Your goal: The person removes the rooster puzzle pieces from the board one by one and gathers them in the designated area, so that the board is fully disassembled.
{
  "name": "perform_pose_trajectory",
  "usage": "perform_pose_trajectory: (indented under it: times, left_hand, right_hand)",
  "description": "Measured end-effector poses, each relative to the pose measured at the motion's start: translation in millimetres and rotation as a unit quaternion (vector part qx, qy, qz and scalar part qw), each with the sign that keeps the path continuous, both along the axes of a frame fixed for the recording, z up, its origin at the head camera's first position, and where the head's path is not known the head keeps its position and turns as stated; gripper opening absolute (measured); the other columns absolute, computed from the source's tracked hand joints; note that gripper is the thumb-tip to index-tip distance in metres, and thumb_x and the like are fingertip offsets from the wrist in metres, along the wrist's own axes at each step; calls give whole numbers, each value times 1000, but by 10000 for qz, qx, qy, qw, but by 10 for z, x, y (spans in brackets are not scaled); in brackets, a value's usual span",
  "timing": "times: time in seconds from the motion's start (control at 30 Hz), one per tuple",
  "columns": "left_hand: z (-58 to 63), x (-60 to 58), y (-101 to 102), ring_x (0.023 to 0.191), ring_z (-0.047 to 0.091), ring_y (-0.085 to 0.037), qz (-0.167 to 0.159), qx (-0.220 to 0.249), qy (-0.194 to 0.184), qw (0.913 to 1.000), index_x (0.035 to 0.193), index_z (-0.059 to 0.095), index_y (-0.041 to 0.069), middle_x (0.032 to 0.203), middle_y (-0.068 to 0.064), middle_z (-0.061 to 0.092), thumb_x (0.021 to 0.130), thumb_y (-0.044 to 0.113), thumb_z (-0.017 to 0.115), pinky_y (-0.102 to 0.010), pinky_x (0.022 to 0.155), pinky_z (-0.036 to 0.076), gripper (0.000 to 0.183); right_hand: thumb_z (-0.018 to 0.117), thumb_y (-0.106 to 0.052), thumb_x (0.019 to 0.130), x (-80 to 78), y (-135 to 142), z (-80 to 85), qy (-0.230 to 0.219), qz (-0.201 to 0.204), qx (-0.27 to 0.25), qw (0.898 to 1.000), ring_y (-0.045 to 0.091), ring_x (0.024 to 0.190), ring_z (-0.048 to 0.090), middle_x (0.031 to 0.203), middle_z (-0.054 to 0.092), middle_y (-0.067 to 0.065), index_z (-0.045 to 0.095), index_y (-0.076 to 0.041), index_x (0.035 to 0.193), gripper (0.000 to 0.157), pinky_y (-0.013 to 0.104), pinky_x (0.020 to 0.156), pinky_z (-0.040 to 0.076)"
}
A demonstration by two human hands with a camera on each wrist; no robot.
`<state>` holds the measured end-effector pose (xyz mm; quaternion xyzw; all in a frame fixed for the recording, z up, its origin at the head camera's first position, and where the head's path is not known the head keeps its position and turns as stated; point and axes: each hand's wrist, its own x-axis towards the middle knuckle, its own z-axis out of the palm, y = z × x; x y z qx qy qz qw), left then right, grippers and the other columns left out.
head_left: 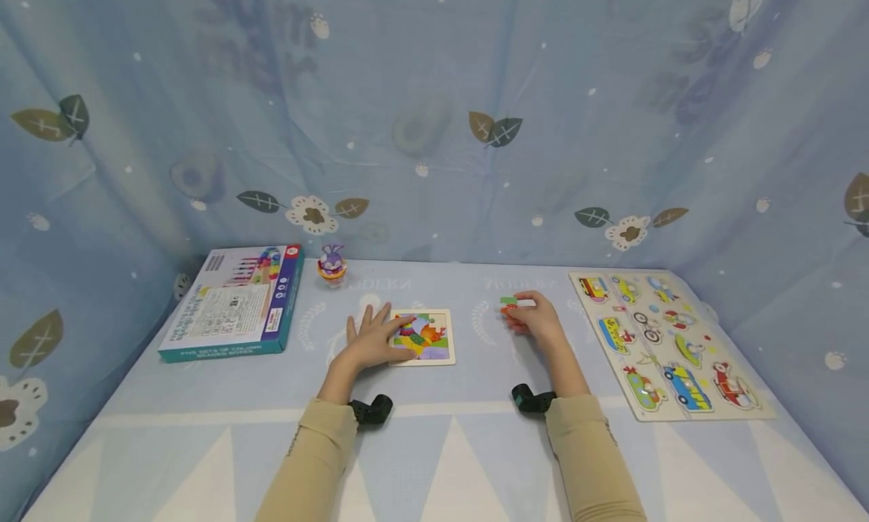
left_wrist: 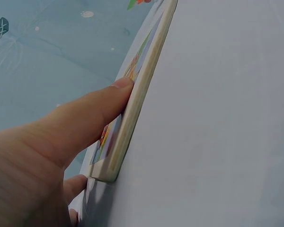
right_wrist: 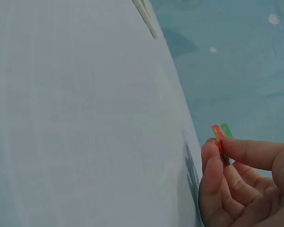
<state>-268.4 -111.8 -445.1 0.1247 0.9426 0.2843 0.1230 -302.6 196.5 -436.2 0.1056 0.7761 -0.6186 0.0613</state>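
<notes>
A small framed jigsaw puzzle [head_left: 446,314] with a bright, many-coloured picture lies flat near the middle of the table. My left hand [head_left: 370,347] is spread over its left side, fingers fairly straight. In the left wrist view the thumb [left_wrist: 92,111] rests on the puzzle's edge, over the wooden rim. To the right of the puzzle, my right hand [head_left: 538,322] pinches a small puzzle piece [head_left: 508,301] coloured green and orange-red. The right wrist view shows that piece [right_wrist: 217,132] edge-on between thumb and fingertips, its lower part covered by them.
On the left lies a flat boxed set [head_left: 231,303] with a teal side. A small purple rabbit-like figure [head_left: 333,264] stands behind the left hand. A large wooden board [head_left: 634,371] of vehicle pictures lies at the right. A patterned blue curtain [head_left: 421,167] closes off the back.
</notes>
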Motion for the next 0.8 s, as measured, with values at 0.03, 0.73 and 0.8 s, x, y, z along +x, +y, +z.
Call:
perform_pose_trajectory:
  times: [0.03,0.73,0.8]
  left_hand:
    - [5,5,0,139,-11,-40,10,7,-12,10000,140,41,27,154,-14,8,77,48,68,-62,102,-17,72]
    - [-17,-10,-9,139,-10,-40,-24,37,54,10000,140,42,26,154,-15,9,77,47,68,-63,101,-16,72]
    - [-10,-1,-13,139,-10,-40,-33,118,52,9999,140,43,26,154,-15,9,76,49,68,-62,101,-18,73]
  right_hand:
    - [60,-5,88,3,18,-1,-12,-54,34,10000,7,60,61,84,63,5,42,1,127,43,19,53,50]
    - [54,0,89,16,369,-22,125,-832,15,9965,3,55,57,78,55,2,41,5,130,43,17,52,49]
    - [54,-1,89,26,404,-23,69,-932,92,9956,3,55,56,81,54,4,42,4,130,43,16,52,49]
